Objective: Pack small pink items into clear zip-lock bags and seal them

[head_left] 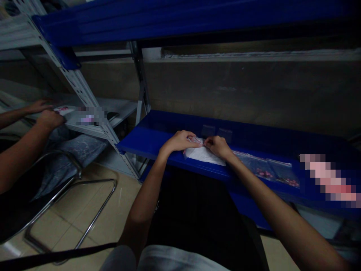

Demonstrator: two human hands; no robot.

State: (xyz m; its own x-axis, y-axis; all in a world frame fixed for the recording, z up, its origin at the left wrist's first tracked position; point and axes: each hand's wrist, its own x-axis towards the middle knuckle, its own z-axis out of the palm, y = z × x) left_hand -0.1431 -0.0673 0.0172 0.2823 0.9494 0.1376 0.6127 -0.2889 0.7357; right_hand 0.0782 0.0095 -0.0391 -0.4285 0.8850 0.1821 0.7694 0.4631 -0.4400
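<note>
My left hand [180,141] is closed in a pinch on a small clear plastic bag [197,140] over a white sheet [207,156], at the front edge of the blue shelf. Close on its right, my right hand [217,146] has its fingers pressed together by the bag's edge; what they grip is too small to make out. Two flat clear zip bags [225,134] lie just behind my hands. To the right are clear bags with small red and pink pieces [264,172] inside.
A blue shelf beam [180,22] runs overhead, with a grey perforated upright [81,84] to the left. Beyond it, another person's hands [50,117] work at a grey shelf [124,106]. A metal-framed chair [96,220] stands at lower left. A blurred-out patch covers the right end.
</note>
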